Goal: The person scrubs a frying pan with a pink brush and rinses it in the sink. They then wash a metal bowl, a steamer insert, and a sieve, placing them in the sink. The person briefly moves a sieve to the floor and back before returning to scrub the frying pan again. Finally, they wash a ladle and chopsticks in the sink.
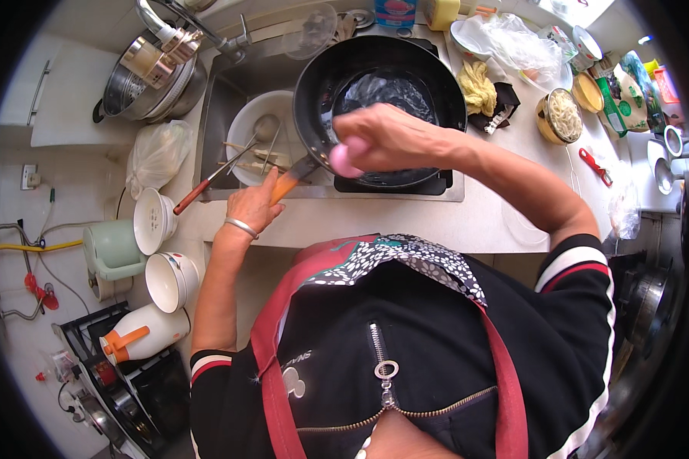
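Observation:
A black wok [453, 86] with wet, shiny insides sits over the right part of the sink. My left hand [251, 203] grips its orange-brown handle [285, 186], which points down and left. Over the wok's near side, my right hand [387, 135] is closed around a pink rounded object [344, 162]; motion blur hides what exactly it is. Left of the wok, a white basin [242, 123] in the sink holds chopsticks and a metal ladle [264, 127]. The ladle's red-brown handle leans over the sink's edge.
A chrome faucet [235, 49] rises behind the steel sink [218, 74]. Stacked pots [115, 92] and white bowls [149, 221] stand at left. To the right lie a yellow cloth [477, 89], a bowl of pale strips [562, 117] and a red peeler [596, 166].

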The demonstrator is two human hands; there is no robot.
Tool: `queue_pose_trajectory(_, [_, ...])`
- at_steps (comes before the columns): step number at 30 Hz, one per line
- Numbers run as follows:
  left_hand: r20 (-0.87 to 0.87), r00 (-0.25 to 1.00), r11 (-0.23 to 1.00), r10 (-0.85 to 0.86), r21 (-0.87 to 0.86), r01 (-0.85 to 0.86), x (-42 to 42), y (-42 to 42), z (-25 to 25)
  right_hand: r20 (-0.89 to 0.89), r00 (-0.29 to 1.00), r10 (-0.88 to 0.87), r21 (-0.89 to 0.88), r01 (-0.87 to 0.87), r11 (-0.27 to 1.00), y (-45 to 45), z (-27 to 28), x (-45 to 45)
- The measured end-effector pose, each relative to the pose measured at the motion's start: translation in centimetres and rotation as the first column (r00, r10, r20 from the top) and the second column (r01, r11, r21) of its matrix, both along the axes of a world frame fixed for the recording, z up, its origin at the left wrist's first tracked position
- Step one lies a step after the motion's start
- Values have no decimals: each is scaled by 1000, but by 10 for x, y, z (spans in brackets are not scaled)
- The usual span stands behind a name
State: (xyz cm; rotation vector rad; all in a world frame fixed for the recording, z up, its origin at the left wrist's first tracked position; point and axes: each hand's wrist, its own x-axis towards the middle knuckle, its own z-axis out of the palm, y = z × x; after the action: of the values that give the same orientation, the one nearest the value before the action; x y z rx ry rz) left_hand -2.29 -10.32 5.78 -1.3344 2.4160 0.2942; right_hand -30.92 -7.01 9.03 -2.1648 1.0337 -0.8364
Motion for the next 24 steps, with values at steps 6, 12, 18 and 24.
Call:
queue_pose_trajectory(6, [-70,998,997,5,-74,-10,-10,-8,-5,327,824,-463,-133,525,841,-68,-32,5])
queue_pose_trajectory(12, [-118,988,993,97,-62,-105,-1,3,-7,-9,904,-428,-104,424,899,-33,-7,-19])
queue_pose_trajectory(18, [-136,988,991,71,-103,-86,3,1,-10,213,940,-267,-124,297,947,-53,-3,27])
queue_pose_trajectory(24, [-114,990,994,83,-63,-91,-10,-4,-7,32,681,-731,-402,678,615,-113,-48,-51])
